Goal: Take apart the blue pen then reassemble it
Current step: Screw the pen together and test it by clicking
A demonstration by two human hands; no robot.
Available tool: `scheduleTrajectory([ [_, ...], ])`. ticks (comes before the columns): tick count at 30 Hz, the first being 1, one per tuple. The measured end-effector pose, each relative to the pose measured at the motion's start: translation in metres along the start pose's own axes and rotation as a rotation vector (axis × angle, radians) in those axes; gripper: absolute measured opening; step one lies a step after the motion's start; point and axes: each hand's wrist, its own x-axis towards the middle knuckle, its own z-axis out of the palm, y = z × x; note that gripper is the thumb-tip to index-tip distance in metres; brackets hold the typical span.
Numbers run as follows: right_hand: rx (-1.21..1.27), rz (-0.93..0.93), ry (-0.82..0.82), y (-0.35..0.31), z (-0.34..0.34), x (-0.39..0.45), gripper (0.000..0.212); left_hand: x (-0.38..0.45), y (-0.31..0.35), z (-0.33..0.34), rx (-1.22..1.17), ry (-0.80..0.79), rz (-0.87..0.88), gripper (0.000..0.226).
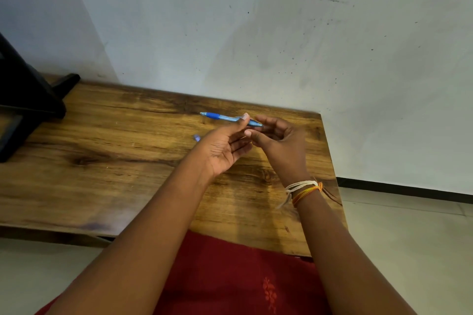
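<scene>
The blue pen [222, 117] is held level above the far part of the wooden table [115, 161], its blue grip and tip pointing left. My left hand [222, 151] is palm up, with the thumb pressed on the pen's clear middle section and the fingers beneath it. The curled fingers of my right hand [279, 143] pinch the pen's right end, which they hide. A small bluish piece [196, 137] lies on the table just left of my left hand, partly hidden by it.
A black frame-like object [28, 107] stands on the table's far left. A pale wall rises right behind the table. The table's right edge [332, 174] drops to a tiled floor. Red cloth [230, 276] covers my lap at the near edge.
</scene>
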Motion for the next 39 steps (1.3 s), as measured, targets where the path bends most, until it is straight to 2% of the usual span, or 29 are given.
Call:
scheduleTrajectory([
  [7, 0.291, 0.102, 0.069, -0.004, -0.003, 0.002, 0.012, 0.002, -0.001, 0.001, -0.098, 0.032, -0.044, 0.026],
  [10, 0.397, 0.186, 0.086, -0.009, -0.005, 0.003, 0.011, 0.003, -0.002, -0.002, -0.209, 0.126, -0.060, 0.018],
  [12, 0.452, 0.217, 0.078, -0.010, -0.006, 0.004, 0.011, 0.002, -0.003, -0.001, -0.226, 0.134, -0.069, 0.014],
  [17, 0.473, 0.253, 0.026, -0.006, -0.004, 0.004, 0.017, -0.002, -0.011, 0.008, -0.120, 0.064, -0.087, 0.011],
  [21, 0.726, 0.293, 0.042, -0.006, -0.013, 0.009, 0.017, -0.004, -0.005, 0.007, 0.033, 0.124, -0.037, 0.024],
  [26, 0.951, 0.377, 0.167, -0.006, -0.022, 0.015, 0.018, -0.007, 0.006, -0.003, 0.290, 0.173, 0.077, 0.034],
  [29, 0.975, 0.388, 0.203, -0.010, -0.024, 0.018, 0.024, -0.009, 0.004, -0.006, 0.356, 0.145, 0.029, 0.033],
  [34, 0.976, 0.391, 0.155, -0.016, -0.026, 0.015, 0.052, -0.014, -0.001, -0.009, 0.397, 0.132, -0.035, 0.035],
  [37, 0.888, 0.377, 0.124, -0.020, -0.023, 0.014, 0.057, -0.016, -0.003, -0.009, 0.411, 0.140, -0.044, 0.034],
  [39, 0.720, 0.317, 0.103, -0.023, -0.021, 0.013, 0.056, -0.017, -0.005, -0.008, 0.419, 0.139, -0.062, 0.035],
])
